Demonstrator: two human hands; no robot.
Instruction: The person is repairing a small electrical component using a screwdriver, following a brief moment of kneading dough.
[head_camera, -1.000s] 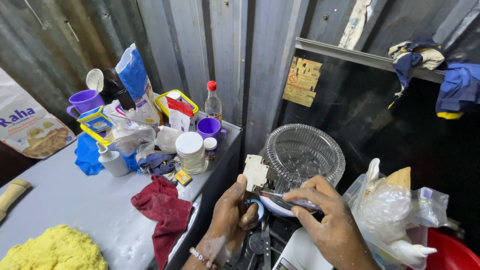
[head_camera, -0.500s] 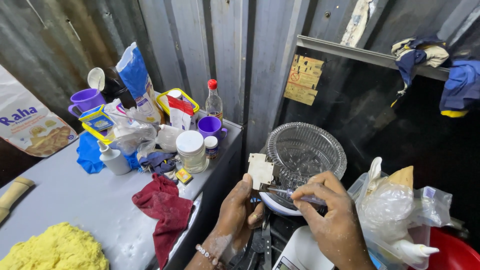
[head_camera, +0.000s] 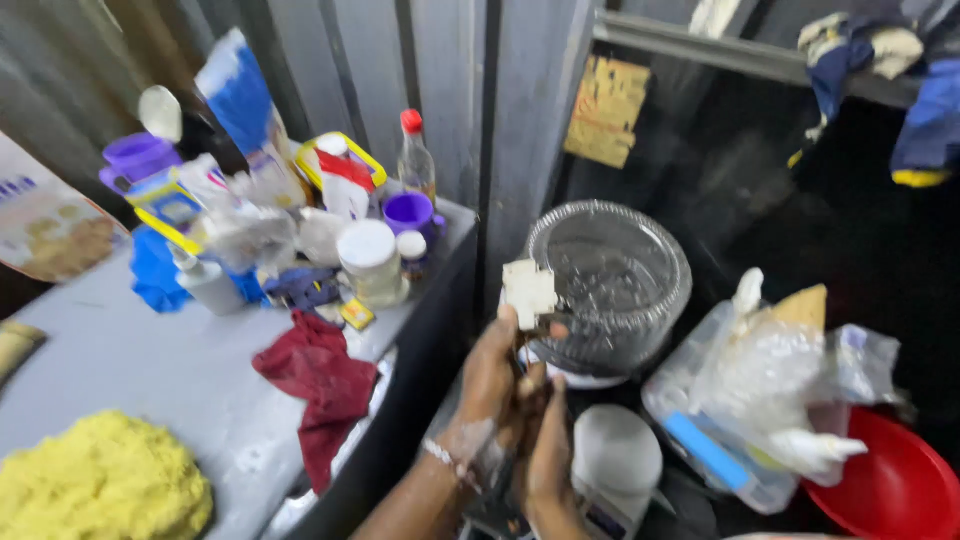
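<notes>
My left hand (head_camera: 492, 372), with a bracelet at the wrist, holds up a small white plug-like block (head_camera: 528, 291) by its lower end, in front of a clear ribbed plastic dome (head_camera: 625, 262). My right hand (head_camera: 548, 455) is curled just below and against the left hand, its back towards me. Something dark and thin runs between the two hands, but the blur hides whether the right fingers grip it.
A grey table (head_camera: 120, 350) on the left carries a red cloth (head_camera: 322, 385), a yellow dough mound (head_camera: 95, 485) and a cluster of jars, purple cups and a red-capped bottle (head_camera: 414, 150). At the right are a white round lid (head_camera: 616, 450), plastic bags (head_camera: 775, 370) and a red bowl (head_camera: 895, 490).
The white block has been lifted higher, in front of the dome. My right hand has dropped from beside the dome's rim to under my left hand. The view has shifted and blurred.
</notes>
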